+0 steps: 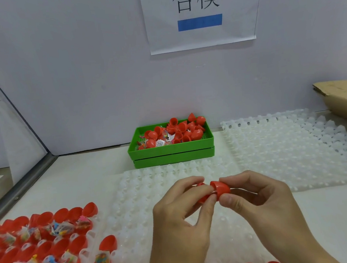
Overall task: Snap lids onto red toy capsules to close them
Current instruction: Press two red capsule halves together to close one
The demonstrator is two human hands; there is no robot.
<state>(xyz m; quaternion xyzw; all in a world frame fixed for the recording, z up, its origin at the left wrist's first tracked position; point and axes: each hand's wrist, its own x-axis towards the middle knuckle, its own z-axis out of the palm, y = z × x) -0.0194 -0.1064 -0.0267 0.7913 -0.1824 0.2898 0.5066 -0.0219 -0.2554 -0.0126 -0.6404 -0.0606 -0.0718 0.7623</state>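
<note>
Low in the middle of the frame, the left hand pinches the red capsule while the right hand grips the lid. Line both rims up straight, then squeeze evenly until they snap.

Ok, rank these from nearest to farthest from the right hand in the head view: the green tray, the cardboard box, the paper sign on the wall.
From the right hand, which grips a red capsule half:
1. Green tray, just beyond the hands, slightly left.
2. Cardboard box, far right at the table's edge.
3. Paper sign, high on the back wall.
</note>
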